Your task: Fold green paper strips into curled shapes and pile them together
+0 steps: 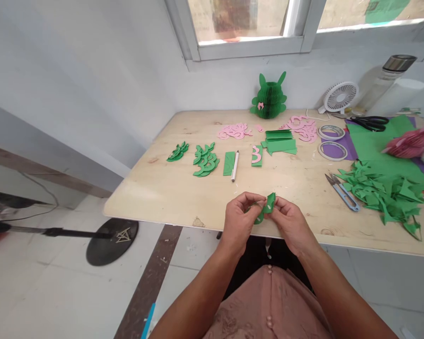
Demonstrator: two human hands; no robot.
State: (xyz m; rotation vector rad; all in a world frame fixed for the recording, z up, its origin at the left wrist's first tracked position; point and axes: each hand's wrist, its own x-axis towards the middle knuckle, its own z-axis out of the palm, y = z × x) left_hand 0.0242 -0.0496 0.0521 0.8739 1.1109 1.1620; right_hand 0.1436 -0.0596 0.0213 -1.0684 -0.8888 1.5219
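Near the table's front edge, my left hand [242, 215] and my right hand [286, 220] are closed on a small cut piece of green paper [269, 203]. Small whitish marks show on its face. The fingers of both hands meet around it and cover part of it. Beyond my hands lie a white pen [235, 166], a green paper rectangle [229, 163] and another green rectangle with a pink curved cutout [256, 155] on top. Curved green cutouts [205, 161] and green leaf-like cutouts [178, 151] are heaped to the left.
Blue-handled thread snips [343, 192] lie by green scraps [388, 193] on the right. Farther back are tape rolls [332, 151], black scissors [369, 123], a white fan [341, 97], a bottle [385, 84], pink cutouts [302, 128] and a green honeycomb paper figure [269, 99].
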